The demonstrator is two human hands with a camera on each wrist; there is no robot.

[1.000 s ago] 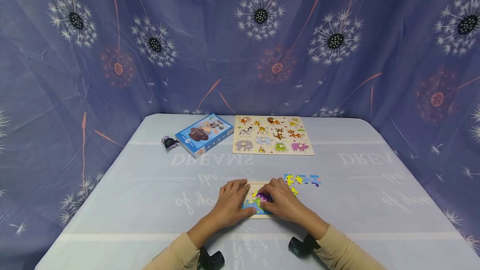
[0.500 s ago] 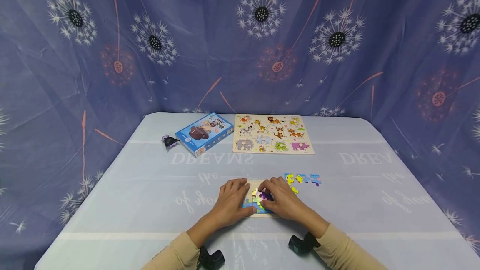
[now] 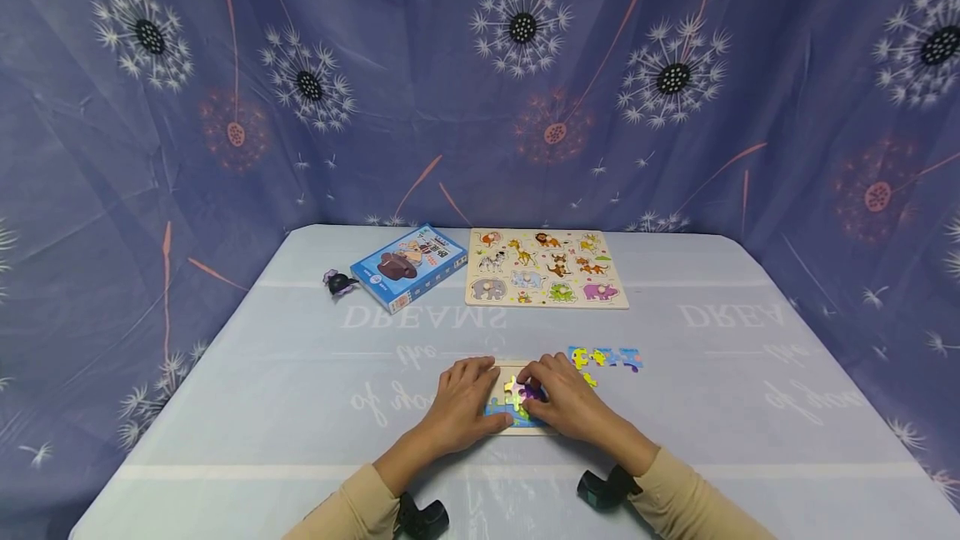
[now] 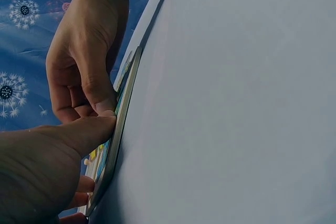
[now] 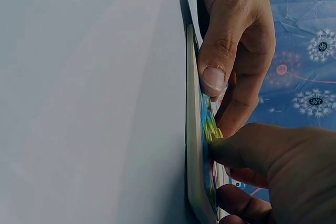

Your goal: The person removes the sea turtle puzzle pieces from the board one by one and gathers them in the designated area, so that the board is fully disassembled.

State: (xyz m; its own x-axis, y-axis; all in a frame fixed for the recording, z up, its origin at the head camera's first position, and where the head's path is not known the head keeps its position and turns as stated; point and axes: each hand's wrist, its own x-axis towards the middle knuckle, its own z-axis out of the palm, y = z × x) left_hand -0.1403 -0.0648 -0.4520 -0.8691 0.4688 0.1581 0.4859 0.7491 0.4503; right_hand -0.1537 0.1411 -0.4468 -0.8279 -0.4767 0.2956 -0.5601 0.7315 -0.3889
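Observation:
A small wooden jigsaw board [image 3: 517,432] with a pale rim lies on the table between both hands. My left hand [image 3: 463,407] grips its left side, thumb on the front rim and fingers along the far left corner. With thumb and index finger, my right hand [image 3: 566,400] pinches a purple jigsaw piece [image 3: 532,392] over the board's right half. Blue, green and yellow pieces fill the lower part of the picture. In the right wrist view, the right thumb [image 5: 226,150] presses at the bright pieces, low against the board. Its right end is hidden under the right hand.
Several loose blue and yellow jigsaw pieces [image 3: 606,358] lie just beyond the right hand. Farther back are an animal peg puzzle [image 3: 546,269], a blue box [image 3: 409,267] and a small black-and-purple object [image 3: 340,284]. A patterned curtain [image 3: 420,82] hangs behind the table.
The purple piece under the right fingertips has shifted slightly, and more pale pink and yellow shows beside it. Both hands have stayed almost in place.

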